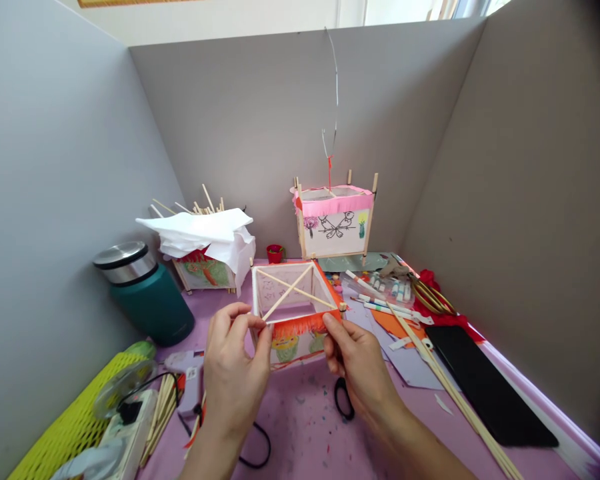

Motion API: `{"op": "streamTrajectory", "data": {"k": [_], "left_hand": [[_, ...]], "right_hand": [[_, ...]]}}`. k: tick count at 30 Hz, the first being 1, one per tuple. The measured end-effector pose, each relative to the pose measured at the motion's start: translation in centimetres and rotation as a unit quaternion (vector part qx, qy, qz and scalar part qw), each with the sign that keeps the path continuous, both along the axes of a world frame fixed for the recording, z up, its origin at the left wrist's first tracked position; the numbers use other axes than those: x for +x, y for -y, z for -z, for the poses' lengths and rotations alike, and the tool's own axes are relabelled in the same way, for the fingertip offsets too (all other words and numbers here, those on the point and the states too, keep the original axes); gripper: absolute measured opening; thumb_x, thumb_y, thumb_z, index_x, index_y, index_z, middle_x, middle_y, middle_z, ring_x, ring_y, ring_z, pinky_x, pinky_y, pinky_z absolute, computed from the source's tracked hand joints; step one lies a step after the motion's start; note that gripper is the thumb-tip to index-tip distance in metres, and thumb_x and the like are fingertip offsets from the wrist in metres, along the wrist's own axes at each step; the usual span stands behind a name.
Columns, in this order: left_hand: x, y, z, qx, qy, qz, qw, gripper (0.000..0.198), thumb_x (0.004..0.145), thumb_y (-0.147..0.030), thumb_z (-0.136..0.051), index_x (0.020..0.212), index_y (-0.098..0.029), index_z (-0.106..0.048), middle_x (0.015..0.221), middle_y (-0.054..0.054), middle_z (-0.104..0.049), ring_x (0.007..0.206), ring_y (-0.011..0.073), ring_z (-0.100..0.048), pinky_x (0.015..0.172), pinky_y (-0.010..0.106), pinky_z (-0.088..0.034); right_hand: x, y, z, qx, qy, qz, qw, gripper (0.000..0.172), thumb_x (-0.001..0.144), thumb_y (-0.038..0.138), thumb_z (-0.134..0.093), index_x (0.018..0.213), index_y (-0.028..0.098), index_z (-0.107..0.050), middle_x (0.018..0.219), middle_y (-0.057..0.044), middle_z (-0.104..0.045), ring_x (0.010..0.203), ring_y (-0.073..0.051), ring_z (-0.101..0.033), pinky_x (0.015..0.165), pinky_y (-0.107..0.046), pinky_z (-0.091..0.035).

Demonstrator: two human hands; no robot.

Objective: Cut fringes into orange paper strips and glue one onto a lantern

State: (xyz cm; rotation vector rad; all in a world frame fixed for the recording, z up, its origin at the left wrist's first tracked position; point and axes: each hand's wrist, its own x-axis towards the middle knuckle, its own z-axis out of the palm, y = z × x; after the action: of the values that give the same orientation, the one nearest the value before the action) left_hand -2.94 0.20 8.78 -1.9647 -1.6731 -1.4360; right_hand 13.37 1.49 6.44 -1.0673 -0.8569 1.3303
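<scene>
A small box lantern (296, 308) of thin wooden sticks and white paper, with an orange fringe and drawn pictures on its front, stands on the purple table (310, 427). Two sticks cross over its open top. My left hand (235, 373) pinches the lantern's near left corner, fingers closed on the frame. At the near right corner my right hand (357, 363) grips the frame by the fringe.
A finished lantern with pink fringe (335, 223) hangs on a wire at the back. Another lantern under white paper (205, 250) sits left, beside a teal container (147, 293). Glue gun (187, 373), power strip (127, 427), scissors (344, 399), markers (380, 297), long sticks (455, 393), black sheet (485, 383).
</scene>
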Motion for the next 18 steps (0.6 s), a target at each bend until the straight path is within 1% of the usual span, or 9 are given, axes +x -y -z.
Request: {"op": "streamTrajectory", "data": {"k": [2, 6, 13, 18], "left_hand": [[-0.10, -0.11, 0.12, -0.012, 0.009, 0.011, 1.000, 0.006, 0.080, -0.018, -0.058, 0.075, -0.019, -0.056, 0.092, 0.005, -0.058, 0.090, 0.0206, -0.057, 0.079, 0.033, -0.043], [-0.25, -0.12, 0.20, -0.017, 0.013, 0.029, 0.999, 0.004, 0.081, -0.016, -0.058, 0.083, -0.020, -0.056, 0.088, 0.003, -0.059, 0.086, 0.0188, -0.057, 0.077, 0.031, -0.043], [-0.34, -0.21, 0.07, -0.032, -0.003, 0.045, 0.998, 0.009, 0.084, -0.022, -0.056, 0.086, -0.020, -0.065, 0.094, 0.004, -0.057, 0.087, 0.0184, -0.057, 0.077, 0.031, -0.044], [-0.42, -0.34, -0.20, -0.043, -0.004, 0.053, 0.998, 0.010, 0.084, -0.022, -0.055, 0.083, -0.019, -0.065, 0.094, 0.005, -0.058, 0.088, 0.0188, -0.057, 0.077, 0.031, -0.045]], "right_hand": [[-0.04, -0.07, 0.05, -0.004, -0.002, -0.003, 1.000, 0.042, 0.075, 0.052, -0.065, 0.059, 0.015, -0.052, 0.047, 0.005, -0.051, 0.033, -0.002, -0.038, 0.035, -0.016, -0.021], [-0.10, -0.13, 0.11, -0.006, -0.006, -0.002, 1.000, 0.042, 0.075, 0.052, -0.065, 0.059, 0.015, -0.053, 0.047, 0.005, -0.051, 0.032, -0.002, -0.038, 0.035, -0.016, -0.021], [-0.02, -0.03, -0.22, -0.017, -0.026, -0.006, 0.999, 0.044, 0.074, 0.052, -0.066, 0.056, 0.016, -0.050, 0.045, 0.006, -0.049, 0.032, -0.002, -0.036, 0.034, -0.016, -0.020], [0.03, -0.12, -0.14, -0.024, -0.020, -0.014, 0.999, 0.046, 0.076, 0.052, -0.065, 0.054, 0.016, -0.049, 0.045, 0.006, -0.048, 0.032, -0.002, -0.036, 0.035, -0.017, -0.020]]}}
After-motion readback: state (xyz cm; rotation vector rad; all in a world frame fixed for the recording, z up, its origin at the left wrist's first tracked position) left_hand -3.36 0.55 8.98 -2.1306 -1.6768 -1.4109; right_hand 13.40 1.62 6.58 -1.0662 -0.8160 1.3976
